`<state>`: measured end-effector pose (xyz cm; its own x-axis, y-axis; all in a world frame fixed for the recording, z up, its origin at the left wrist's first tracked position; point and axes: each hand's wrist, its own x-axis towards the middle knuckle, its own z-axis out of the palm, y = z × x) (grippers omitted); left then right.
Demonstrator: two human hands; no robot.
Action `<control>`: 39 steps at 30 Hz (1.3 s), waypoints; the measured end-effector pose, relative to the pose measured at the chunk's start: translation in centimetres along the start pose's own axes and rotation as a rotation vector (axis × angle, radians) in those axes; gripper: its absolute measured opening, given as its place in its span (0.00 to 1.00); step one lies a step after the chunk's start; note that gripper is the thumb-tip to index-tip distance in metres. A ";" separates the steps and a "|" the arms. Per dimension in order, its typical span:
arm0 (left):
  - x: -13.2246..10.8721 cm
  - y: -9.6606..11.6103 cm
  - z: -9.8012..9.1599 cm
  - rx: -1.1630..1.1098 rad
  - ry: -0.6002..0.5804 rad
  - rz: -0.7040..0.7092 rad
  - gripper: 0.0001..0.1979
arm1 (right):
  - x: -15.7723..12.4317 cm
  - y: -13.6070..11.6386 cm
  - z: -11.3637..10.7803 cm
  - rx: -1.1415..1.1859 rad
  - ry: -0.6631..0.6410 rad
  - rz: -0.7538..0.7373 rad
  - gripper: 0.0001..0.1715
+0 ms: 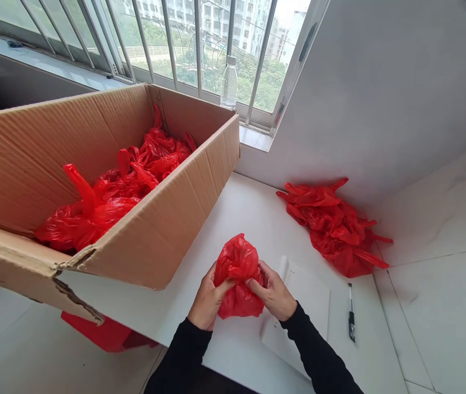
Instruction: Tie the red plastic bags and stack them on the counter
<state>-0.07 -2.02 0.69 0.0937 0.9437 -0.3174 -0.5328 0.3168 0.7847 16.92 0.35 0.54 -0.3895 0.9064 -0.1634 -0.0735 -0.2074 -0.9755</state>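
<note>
Red plastic bag (239, 265): thin, glossy film, crumpled all over, bunched into compact rounded bundle; middle drawn in, with creases gathering there; puffed lobe above, tapering to small peak at top; second lobe below, lower edge fairly straight; inside hidden; bag gripped from either side by left fingers (224, 288) and right fingers (254, 287), over white surface (194, 268); whether underside touches surface cannot be told

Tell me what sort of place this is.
Likely a corner workspace in a room, whether home or office I can't tell: a barred window, a white table against the walls and a pen lying on it.
</note>
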 end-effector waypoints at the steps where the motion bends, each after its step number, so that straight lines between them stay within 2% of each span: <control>1: -0.3 -0.2 0.1 0.024 -0.018 -0.011 0.30 | 0.0 0.2 0.1 0.017 0.040 -0.010 0.22; 4: -1.0 -1.0 0.6 0.143 -0.021 0.027 0.31 | 0.1 0.6 0.3 0.079 0.155 -0.005 0.19; 7: -1.0 -1.8 1.2 0.237 -0.042 0.087 0.34 | 0.2 0.5 0.3 0.122 0.186 -0.008 0.19; 9: -0.5 -1.8 1.4 0.273 -0.043 0.102 0.30 | 0.0 0.1 0.3 0.117 0.155 -0.014 0.20; 12: 0.5 -1.3 1.0 0.293 0.018 0.121 0.23 | -0.7 -0.4 0.2 0.065 0.057 -0.012 0.22; 15: 1.0 -0.6 0.2 0.270 0.086 0.131 0.24 | -1.2 -0.3 0.0 0.046 -0.022 0.014 0.29; 17: 0.9 -0.3 -0.3 0.241 0.056 0.107 0.27 | -1.3 0.1 -0.2 0.049 0.016 0.025 0.28; 20: 0.2 -0.2 -0.7 0.198 -0.107 0.057 0.33 | -1.0 0.4 -0.4 0.078 0.128 0.013 0.23; 22: -0.2 -0.3 -0.9 0.174 -0.190 0.047 0.37 | -0.9 0.1 -0.3 0.103 0.137 -0.008 0.23; 26: -0.3 -0.5 -1.2 0.146 -0.127 0.068 0.36 | -1.3 -1.0 0.2 0.092 0.022 -0.038 0.31; 28: -0.2 -0.4 -1.3 0.141 -0.116 0.061 0.36 | -1.4 -1.1 0.4 0.078 0.021 -0.032 0.34; 32: 0.0 -0.3 -1.5 0.137 -0.148 0.062 0.39 | -1.2 -0.5 0.3 0.056 0.130 -0.033 0.29; 35: -0.1 -0.3 -1.8 0.148 -0.094 0.043 0.34 | -0.8 0.3 0.2 0.115 0.153 0.016 0.27; 39: -0.6 -0.5 -2.2 0.155 -0.113 -0.047 0.31 | -0.6 1.2 0.3 0.226 0.182 0.083 0.21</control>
<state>-1.73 -2.92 -0.66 0.2144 0.9293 -0.3007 -0.3901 0.3637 0.8459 16.79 -0.55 -0.48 -0.2336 0.9297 -0.2848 -0.2584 -0.3417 -0.9036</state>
